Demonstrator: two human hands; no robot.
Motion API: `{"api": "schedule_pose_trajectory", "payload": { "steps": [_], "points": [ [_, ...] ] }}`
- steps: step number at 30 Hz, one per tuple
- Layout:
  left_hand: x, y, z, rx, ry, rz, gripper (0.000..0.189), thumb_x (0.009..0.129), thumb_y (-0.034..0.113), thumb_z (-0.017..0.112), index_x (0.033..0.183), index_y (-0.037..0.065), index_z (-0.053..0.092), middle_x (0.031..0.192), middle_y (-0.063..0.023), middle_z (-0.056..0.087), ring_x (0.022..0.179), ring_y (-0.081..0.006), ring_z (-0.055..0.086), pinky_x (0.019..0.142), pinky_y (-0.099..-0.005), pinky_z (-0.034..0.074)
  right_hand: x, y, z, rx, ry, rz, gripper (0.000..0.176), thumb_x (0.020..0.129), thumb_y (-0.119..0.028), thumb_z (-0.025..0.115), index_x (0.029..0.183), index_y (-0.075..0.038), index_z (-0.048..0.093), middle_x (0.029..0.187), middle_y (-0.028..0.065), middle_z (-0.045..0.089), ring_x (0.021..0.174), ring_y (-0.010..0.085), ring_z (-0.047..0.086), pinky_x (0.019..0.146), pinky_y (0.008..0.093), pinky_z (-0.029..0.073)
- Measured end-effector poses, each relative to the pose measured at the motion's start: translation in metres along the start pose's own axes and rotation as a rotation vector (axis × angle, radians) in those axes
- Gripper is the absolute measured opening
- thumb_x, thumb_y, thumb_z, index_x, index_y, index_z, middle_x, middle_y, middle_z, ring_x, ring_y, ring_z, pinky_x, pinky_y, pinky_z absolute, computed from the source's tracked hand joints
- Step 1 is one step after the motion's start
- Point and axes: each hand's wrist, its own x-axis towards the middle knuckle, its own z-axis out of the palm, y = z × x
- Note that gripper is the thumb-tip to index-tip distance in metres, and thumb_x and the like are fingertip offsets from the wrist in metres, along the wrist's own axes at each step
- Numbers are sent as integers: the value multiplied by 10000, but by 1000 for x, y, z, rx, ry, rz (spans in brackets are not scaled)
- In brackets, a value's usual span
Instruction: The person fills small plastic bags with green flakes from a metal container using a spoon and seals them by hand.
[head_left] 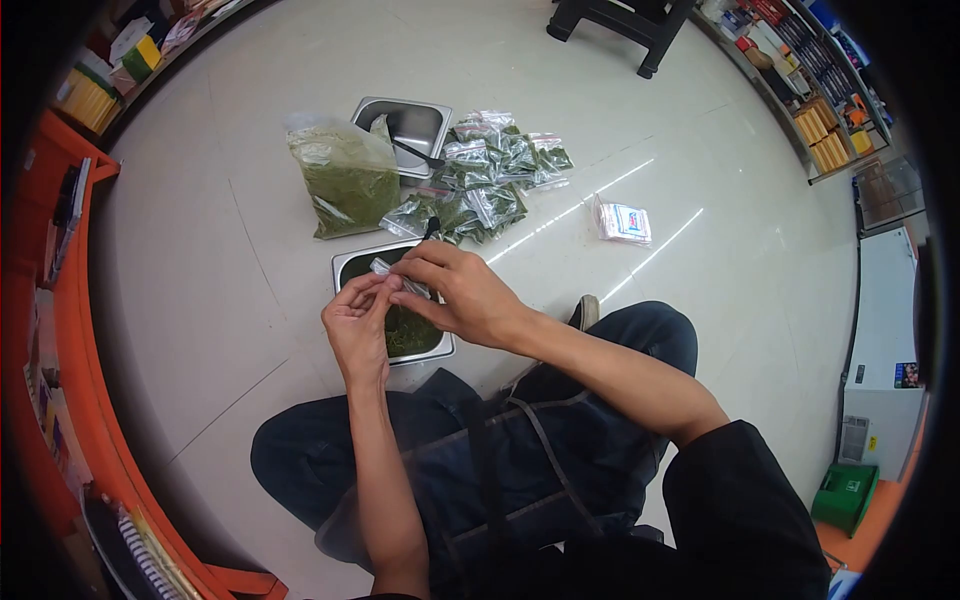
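Observation:
Both hands meet over a metal tray (pixel 448 347) of green herbs, with a small clear plastic bag (pixel 380 267) between their fingers. My left hand (pixel 358 318) pinches the bag from the left, fingers closed. From the right, my right hand (pixel 462 295) holds its other side with fingers pressed together. A black spoon handle (pixel 432 228) sticks up just beyond my right hand. Behind the tray stands a large clear bag of green herbs (pixel 345 185). Beside it lies a pile of small filled zip bags (pixel 490 180). My hands hide part of the tray.
An empty-looking metal tray (pixel 410 122) with a black utensil across it sits behind the large bag. A packet of empty bags (pixel 625 222) lies on the floor at the right. Orange shelving (pixel 90 330) borders the left, a black stool (pixel 625 30) the top.

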Motion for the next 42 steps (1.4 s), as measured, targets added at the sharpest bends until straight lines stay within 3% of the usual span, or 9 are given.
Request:
{"api": "schedule_pose_trajectory", "payload": {
  "steps": [6, 13, 21, 28, 31, 36, 42],
  "points": [
    [-1, 5, 3, -260, -22, -108, 135, 894, -36, 692, 1028, -56, 681, 943, -121, 714, 859, -140, 685, 796, -242, 548, 3, 6, -4, 23, 29, -70, 238, 827, -101, 753, 1039, -1, 719, 982, 149, 687, 856, 319, 676, 730, 382, 564],
    [0, 5, 3, -111, -1, -28, 110, 888, -35, 699, 994, -61, 678, 928, -122, 709, 847, -150, 687, 802, -250, 545, 1, 6, -1, -44, 58, -70, 225, 814, -87, 753, 1022, -5, 730, 969, 142, 688, 854, 315, 671, 736, 389, 557],
    [-3, 12, 10, 15, -5, 20, 97, 878, -46, 708, 968, -67, 679, 913, -121, 709, 845, -141, 683, 798, -248, 548, -2, 10, -5, -100, -86, 19, 194, 842, -110, 710, 987, 18, 727, 924, 152, 673, 829, 322, 659, 725, 405, 545],
    [-4, 17, 14, 92, 61, 25, 125, 868, -12, 737, 975, -56, 688, 882, -103, 720, 820, -124, 680, 776, -226, 533, 0, 4, -4, -192, -5, -78, 219, 841, -132, 720, 992, 27, 713, 925, 158, 666, 841, 326, 656, 733, 404, 547],
    [-4, 16, 12, 117, 90, 44, 117, 871, -13, 735, 969, -58, 690, 874, -101, 719, 815, -118, 680, 764, -221, 538, 0, 4, -3, -104, -2, -99, 215, 847, -129, 724, 996, 25, 715, 923, 160, 671, 823, 328, 661, 726, 397, 547],
    [-4, 17, 14, 144, 81, 51, 117, 867, -11, 740, 963, -56, 690, 868, -92, 717, 797, -108, 674, 757, -212, 533, 6, 8, -10, 126, -105, 92, 186, 866, -96, 706, 1011, 19, 728, 888, 163, 695, 767, 325, 669, 699, 385, 536],
    [-4, 14, 12, 150, 60, 59, 134, 859, -3, 751, 960, -52, 678, 860, -97, 720, 782, -118, 679, 760, -227, 532, 10, 10, -21, 179, -219, 118, 191, 879, -93, 683, 1030, 15, 726, 877, 174, 690, 777, 326, 672, 689, 393, 516]
  ]
}}
